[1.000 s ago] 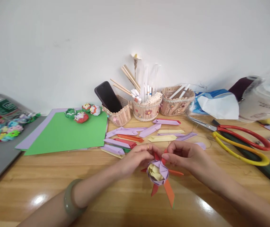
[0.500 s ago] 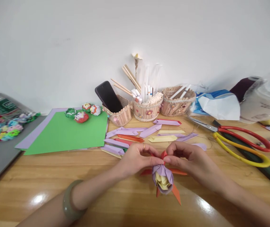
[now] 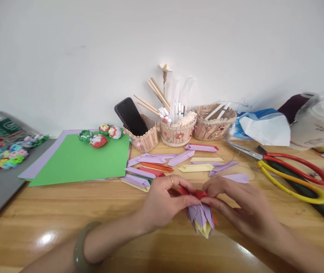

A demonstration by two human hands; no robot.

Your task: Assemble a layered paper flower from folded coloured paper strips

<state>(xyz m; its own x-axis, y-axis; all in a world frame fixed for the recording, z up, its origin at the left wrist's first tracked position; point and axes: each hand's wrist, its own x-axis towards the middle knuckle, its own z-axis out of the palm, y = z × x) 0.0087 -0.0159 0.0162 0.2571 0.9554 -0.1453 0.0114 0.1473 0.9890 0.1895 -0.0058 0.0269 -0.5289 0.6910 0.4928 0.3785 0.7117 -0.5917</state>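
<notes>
Held above the front of the table is a folded paper flower (image 3: 201, 218), with purple outer petals, a pale yellow centre and red-orange paper at its base. Its yellow end tips down toward me. My left hand (image 3: 166, 203) pinches the red base from the left, thumb and fingers closed. From the other side my right hand (image 3: 235, 197) grips the same base between thumb and fingers. The fingertips partly hide the red paper. Just beyond the hands lie several folded paper strips (image 3: 200, 167) in purple, yellow, red and orange.
Green paper (image 3: 79, 163) lies at left, bearing small paper flowers (image 3: 97, 141). Stick baskets (image 3: 179, 132) stand along the wall, the left one holding a phone (image 3: 130, 115). Red-and-yellow scissors (image 3: 295, 167) lie at right near a plastic cup (image 3: 315, 125). A grey laptop-like slab (image 3: 2, 189) borders the left.
The flower has tilted so its yellow centre points further down and shows less. The orange flaps beneath it are now mostly hidden. Both hands have shifted slightly with it.
</notes>
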